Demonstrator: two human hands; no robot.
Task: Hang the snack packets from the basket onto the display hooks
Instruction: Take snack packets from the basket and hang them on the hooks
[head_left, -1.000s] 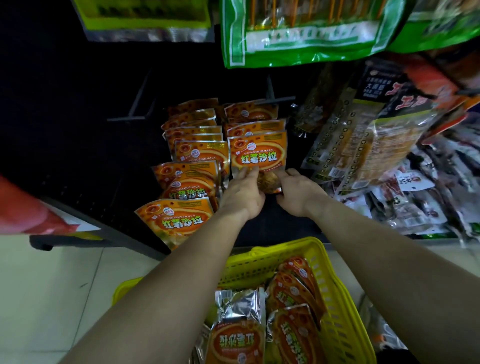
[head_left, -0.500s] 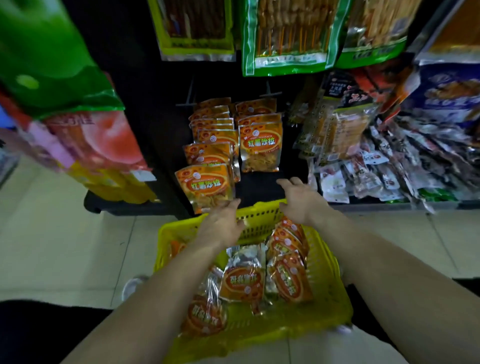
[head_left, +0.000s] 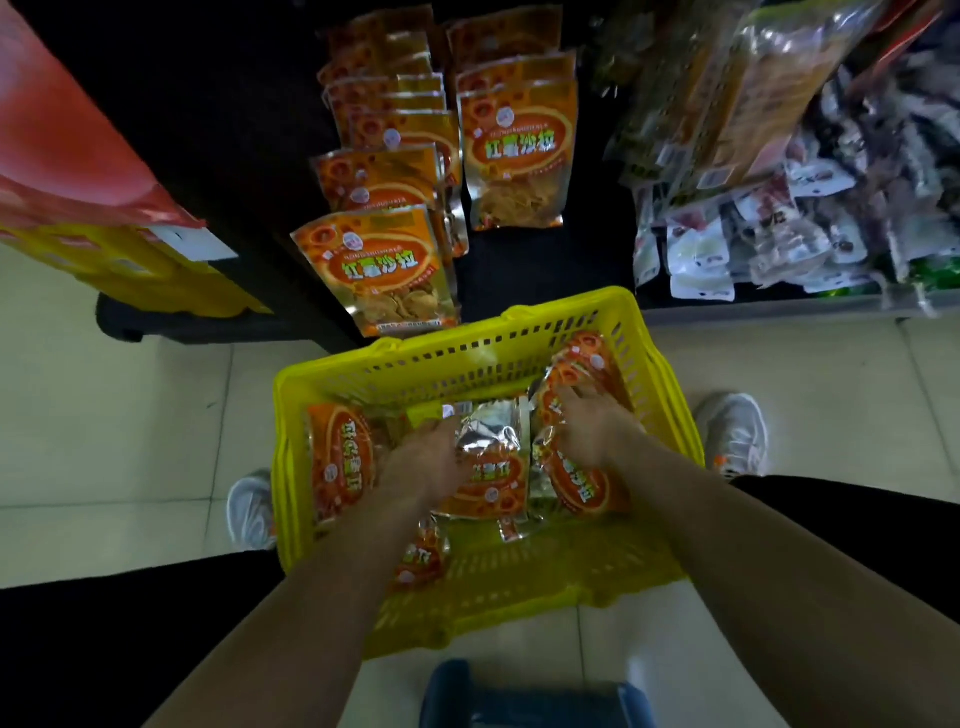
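Snack packets (head_left: 337, 457) marked 红薯沙拉, yellow basket (head_left: 467, 353), right hand (head_left: 592, 426) flat atop, left hand (head_left: 426, 462) grip unclear

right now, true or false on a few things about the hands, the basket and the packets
1. The left hand and right hand are both down in the basket. True.
2. The basket is red. False: it is yellow.
3. Hung packets already show on the display beyond the basket. True.
4. The basket is empty. False: several loose packets lie in it.
5. A shoe shows on the floor beside the basket. True.
6. The right hand lifts a packet to the display. False: it rests on packets inside the basket.
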